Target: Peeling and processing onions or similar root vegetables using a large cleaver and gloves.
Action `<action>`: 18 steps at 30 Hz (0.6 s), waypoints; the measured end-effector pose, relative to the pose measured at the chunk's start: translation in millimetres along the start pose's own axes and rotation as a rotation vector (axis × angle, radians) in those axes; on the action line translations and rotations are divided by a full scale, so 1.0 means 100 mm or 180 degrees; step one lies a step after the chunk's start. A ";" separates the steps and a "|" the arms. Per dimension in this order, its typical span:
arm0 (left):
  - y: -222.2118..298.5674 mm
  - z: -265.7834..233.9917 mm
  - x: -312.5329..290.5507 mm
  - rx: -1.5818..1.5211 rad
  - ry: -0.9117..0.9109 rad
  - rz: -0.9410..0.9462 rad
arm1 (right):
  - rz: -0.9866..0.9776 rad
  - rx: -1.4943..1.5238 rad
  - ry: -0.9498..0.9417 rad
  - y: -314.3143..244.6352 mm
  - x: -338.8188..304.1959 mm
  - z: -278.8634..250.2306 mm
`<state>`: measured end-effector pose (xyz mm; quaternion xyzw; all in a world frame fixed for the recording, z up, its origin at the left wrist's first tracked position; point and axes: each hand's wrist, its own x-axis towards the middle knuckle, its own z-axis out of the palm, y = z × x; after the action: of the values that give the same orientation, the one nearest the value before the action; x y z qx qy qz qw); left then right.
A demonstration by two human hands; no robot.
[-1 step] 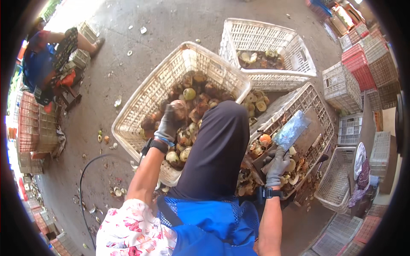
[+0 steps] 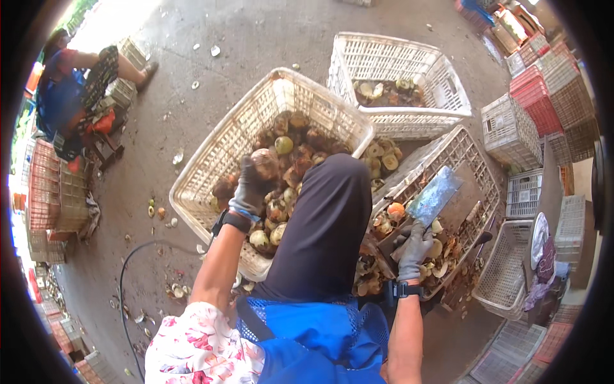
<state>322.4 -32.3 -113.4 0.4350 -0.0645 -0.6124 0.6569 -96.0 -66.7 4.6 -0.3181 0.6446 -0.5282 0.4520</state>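
Observation:
My left hand (image 2: pixel 245 192), in a grey glove, reaches into a large whitish crate (image 2: pixel 220 128) of round brown-skinned onions. Its fingers curl against the side of a big brown onion (image 2: pixel 265 164) on top of the heap; part of the grip is hidden. My right hand (image 2: pixel 414 251), also gloved, is closed round the handle of a cleaver with a broad, bluish blade (image 2: pixel 435 194). The blade lies over a board (image 2: pixel 465 192) set across a second crate (image 2: pixel 489 171). An orange onion (image 2: pixel 396 211) and cut pieces with loose skins lie beside the blade.
Another white crate (image 2: pixel 400 120) with onion scraps stands ahead. Stacked crates (image 2: pixel 511 131) line the right side. At far left a person (image 2: pixel 70 96) sits near red crates (image 2: pixel 48 182). A black cable (image 2: pixel 123 275) curves over the littered floor.
My left hand and the big onion have shifted slightly left. The right hand and cleaver stay nearly still.

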 end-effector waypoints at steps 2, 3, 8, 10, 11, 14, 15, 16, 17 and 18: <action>0.42 0.63 -0.36 -0.0609 -0.0703 0.0308 | 0.0230 0.0095 -0.0092 0.03 0.02 -0.06; 0.65 1.04 -0.63 -0.0574 -0.0953 0.0319 | 0.0186 0.0193 -0.0059 0.03 0.02 -0.08; 0.70 2.15 -1.24 0.0435 -0.1700 0.0600 | -0.0110 0.0088 -0.0366 0.28 0.00 -0.36; 0.64 2.63 -1.48 0.1595 -0.2280 0.0746 | 0.0010 0.0374 -0.0196 -0.08 -0.40 -0.38; 0.38 2.61 -1.39 0.1574 -0.2295 0.0371 | 0.0035 0.0311 -0.0315 -0.25 -0.60 -0.44; -0.14 3.00 -1.71 0.2305 -0.2032 -0.0015 | -0.0362 0.0009 -0.0409 -0.28 -0.85 -0.87; -0.48 2.90 -1.58 0.2928 -0.2037 0.0289 | -0.0851 -0.0259 -0.0612 -0.26 -0.92 -1.03; -0.64 2.92 -1.60 0.3536 -0.2129 0.0664 | -0.1181 -0.0701 -0.0641 -0.30 -0.99 -1.15; -0.77 2.94 -1.63 0.4132 -0.2203 0.1075 | -0.1098 -0.0699 -0.0535 -0.39 -1.11 -1.26; -0.90 2.95 -1.64 0.4182 -0.2273 0.0999 | -0.0728 -0.0865 -0.0621 -0.57 -1.26 -1.30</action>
<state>33.6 -24.4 82.7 0.4978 -0.6851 -0.4511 0.2817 -170.7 82.4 95.1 -0.4969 0.6228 -0.4509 0.4023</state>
